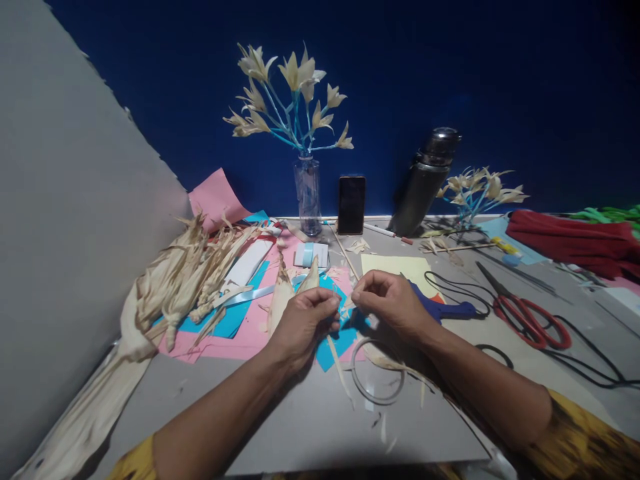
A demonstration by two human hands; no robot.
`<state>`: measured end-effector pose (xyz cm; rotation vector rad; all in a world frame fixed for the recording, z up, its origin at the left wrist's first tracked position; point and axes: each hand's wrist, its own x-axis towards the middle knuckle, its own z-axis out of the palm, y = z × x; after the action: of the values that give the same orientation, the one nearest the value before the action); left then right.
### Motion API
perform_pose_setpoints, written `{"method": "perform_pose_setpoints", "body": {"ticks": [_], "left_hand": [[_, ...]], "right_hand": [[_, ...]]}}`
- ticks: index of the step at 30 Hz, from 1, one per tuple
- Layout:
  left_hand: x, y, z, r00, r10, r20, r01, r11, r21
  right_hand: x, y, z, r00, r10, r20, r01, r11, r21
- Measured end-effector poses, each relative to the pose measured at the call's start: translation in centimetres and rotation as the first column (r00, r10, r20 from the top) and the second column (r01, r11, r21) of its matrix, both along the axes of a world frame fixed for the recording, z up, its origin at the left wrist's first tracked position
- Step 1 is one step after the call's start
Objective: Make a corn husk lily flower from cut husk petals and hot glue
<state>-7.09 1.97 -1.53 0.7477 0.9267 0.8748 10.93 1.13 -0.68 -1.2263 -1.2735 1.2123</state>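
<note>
Both my hands are over the middle of the grey table, fingertips close together. My left hand (pixel 307 323) is closed in a pinch, with what it holds too small to make out. My right hand (pixel 387 303) pinches too, and a small pale piece shows at its fingertips. Pale husk pieces (pixel 283 297) lie just beyond my left hand, on pink paper (pixel 250 333) and blue paper (pixel 327 357). A narrow husk strip (pixel 340 373) hangs or lies below my left fingers. Near my right wrist is a round ring (pixel 354 373).
A husk bundle (pixel 145 300) fills the left side. Behind stand a clear vase (pixel 307 193) of husk flowers, a phone (pixel 351 205) and a leaning flask (pixel 423 190). Red-handled scissors (pixel 533 323), a blue-handled tool (pixel 453 310) and black cord lie on the right.
</note>
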Motion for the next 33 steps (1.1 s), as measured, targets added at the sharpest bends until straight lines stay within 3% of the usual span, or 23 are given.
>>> {"method": "perform_pose_setpoints", "body": {"ticks": [11,21,26,33], "left_hand": [[0.4,-0.4,-0.1,0.993,-0.035,-0.111,0.05,0.99,0.129],[0.4,-0.2,0.2,0.999,0.001,-0.042,0.002,0.998,0.064],[0.5,-0.1,-0.2,1.0,0.022,-0.002,-0.022,0.997,0.076],[0.8,-0.4,0.0,0.999,0.039,0.012,-0.039,0.998,0.057]], "right_hand": [[-0.3,-0.1,0.4,0.999,0.04,0.012,-0.039,0.999,-0.018],[-0.1,0.0,-1.1,0.954,-0.017,-0.298,-0.03,0.988,-0.154],[-1.1,-0.5,-1.2,0.955,0.117,-0.273,-0.16,0.977,-0.14],[-1.6,-0.6,-1.0,0.98,-0.002,-0.199,-0.034,0.984,-0.174]]}}
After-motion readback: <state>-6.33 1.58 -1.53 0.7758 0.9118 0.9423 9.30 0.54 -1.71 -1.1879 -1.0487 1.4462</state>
